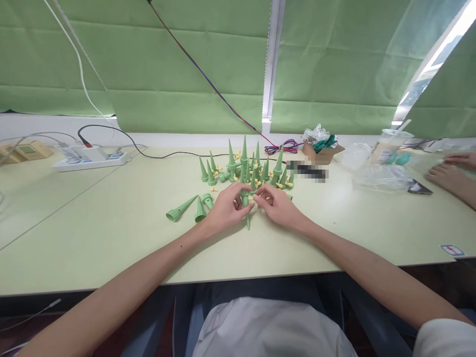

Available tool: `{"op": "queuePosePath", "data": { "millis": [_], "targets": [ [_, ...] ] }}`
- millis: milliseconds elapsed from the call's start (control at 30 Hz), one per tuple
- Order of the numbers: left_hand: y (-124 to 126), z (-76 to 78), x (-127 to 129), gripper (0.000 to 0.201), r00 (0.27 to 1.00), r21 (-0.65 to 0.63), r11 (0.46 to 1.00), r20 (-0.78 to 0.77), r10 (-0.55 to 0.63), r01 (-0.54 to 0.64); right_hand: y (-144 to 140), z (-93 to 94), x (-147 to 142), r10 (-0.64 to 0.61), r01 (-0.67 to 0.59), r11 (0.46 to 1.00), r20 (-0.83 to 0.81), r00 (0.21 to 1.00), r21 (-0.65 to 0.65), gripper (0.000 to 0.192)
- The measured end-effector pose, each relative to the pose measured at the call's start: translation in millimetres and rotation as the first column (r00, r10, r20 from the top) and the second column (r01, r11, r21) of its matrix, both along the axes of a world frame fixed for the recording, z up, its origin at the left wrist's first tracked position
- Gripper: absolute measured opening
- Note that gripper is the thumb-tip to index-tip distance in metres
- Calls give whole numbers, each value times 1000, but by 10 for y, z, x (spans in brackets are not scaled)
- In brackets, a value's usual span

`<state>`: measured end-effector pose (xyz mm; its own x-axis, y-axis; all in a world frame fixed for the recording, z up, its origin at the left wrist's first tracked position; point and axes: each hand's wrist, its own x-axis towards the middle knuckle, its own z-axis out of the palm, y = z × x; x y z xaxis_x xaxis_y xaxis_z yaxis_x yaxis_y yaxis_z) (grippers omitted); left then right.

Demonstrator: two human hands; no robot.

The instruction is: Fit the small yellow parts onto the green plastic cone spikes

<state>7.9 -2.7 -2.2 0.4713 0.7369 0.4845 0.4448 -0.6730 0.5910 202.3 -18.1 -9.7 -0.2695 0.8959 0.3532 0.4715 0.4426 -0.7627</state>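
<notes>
The left hand (228,203) grips a tapered green plastic spike (248,221) over the pale desk (122,238), tip toward the near edge. The right hand (278,204) has its fingers narrowed by a small yellow plastic fitting (251,199) at the spike's side; whether they hold it, I cannot tell. The step looks like seating that fitting, calling next for steady support and fine fingertip pressure.

Room bg. as I face it: pale table (111,243) across full width of my view, w/ thin seam (59,208) on my L. Beyond it, low white wall (178,141); above, green window blinds (357,54), w/ pale vertical strip (273,59) near ctr. Upper R: slanted window gap (427,67), bright w/ daylight. Lower L: dark reddish floor (22,331), in shadow.
</notes>
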Motion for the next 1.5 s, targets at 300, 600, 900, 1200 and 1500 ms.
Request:
{"op": "queuePosePath", "data": {
  "millis": [300, 600, 900, 1200, 1500],
  "targets": [
    [-10, -5, 0, 26, 1000, 6, 1000, -25, -18, 18, -19, 31, -10, 12, -16, 999, 96, 995, 43, 32],
    [-12, -8, 1, 26, 1000, 18, 1000, -18, -21, 21, 2, 9, -9, 1, -3, 1000, 85, 996, 29, 51],
    [9, -24, -12, 26, 1000, 2, 1000, -2, 1, -1, 0, -9, 4, 43, -43, 999, 50, 998, 5, 15],
    [-18, -2, -3, 27, 999, 25, 999, -27, -40, 41, -10, 13, -19, 51, -47, 998, 104, 993, -34, 52],
    [0, -16, -3, 25, 1000, -1, 1000, -2, 6, -6, 5, -31, -12, 57, -57, 998, -7, 998, -32, 15]
  ]
}}
